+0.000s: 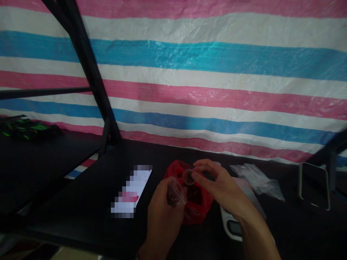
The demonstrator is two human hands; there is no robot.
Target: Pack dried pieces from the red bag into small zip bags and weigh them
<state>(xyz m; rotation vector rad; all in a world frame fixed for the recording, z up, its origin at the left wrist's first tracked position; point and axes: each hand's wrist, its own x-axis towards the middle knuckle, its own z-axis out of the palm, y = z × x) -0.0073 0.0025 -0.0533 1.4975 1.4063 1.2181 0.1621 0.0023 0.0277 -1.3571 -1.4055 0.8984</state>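
A red plastic bag point(199, 215) stands on the black surface point(94, 216) between the two hands, its mouth open upward and dark contents point(194, 194) showing inside, too dim to identify; the sides slump outward, which probably keeps the opening wide for reaching in. The left hand point(164, 213), at the bag's near left edge, grasps a small clear plastic bag point(177, 191) between thumb and fingers, holding it up beside the red opening, seemingly so that its mouth stays apart; whether anything lies inside it is hard to tell. The right hand point(217, 182) comes over from the other side and pinches a small clear round cup point(187, 176) with its fingertips, above the dark contents, a grip that appears to leave the cup free to tilt. Beneath the right forearm sits a white digital scale point(229, 225), partly covered by the arm, its display at the near end, presumably turned so the person can read it. Behind the scale lie flat clear plastic bags point(257, 177), loosely piled within reach. Farther right is a pale-edged rectangular frame point(314, 186); to the left, a phone point(132, 191) rests with its lit screen upward. A striped tarpaulin point(189, 97) hangs behind everything.
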